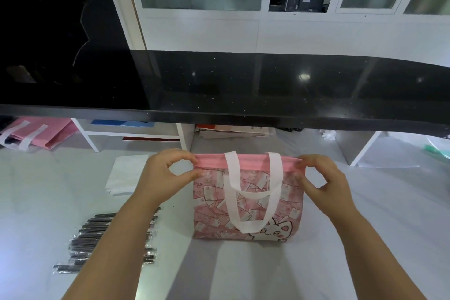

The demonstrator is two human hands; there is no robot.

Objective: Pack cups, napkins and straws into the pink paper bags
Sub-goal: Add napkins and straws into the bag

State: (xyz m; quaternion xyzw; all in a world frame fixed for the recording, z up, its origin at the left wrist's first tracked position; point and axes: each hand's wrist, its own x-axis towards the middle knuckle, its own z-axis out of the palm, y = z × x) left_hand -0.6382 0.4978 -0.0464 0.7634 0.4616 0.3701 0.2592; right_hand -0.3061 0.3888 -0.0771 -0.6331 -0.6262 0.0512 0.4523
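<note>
Pink bag [211, 212] rim in fingertip pinch of left hand [168, 175], right hand [323, 184]

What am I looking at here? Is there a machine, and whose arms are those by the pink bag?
There is no machine: a person wears a camera on the head, so the one picture looks forward and down at their own arms. The left hand and the right hand each pinch a top corner of the pink bag, which sits on the pale table, a white handle hanging down its front. To the left lie black straws in clear wrappers and a white stack that looks like napkins. A black counter runs across behind, and a second pink bag lies under it at far left. No cups are in view.
</note>
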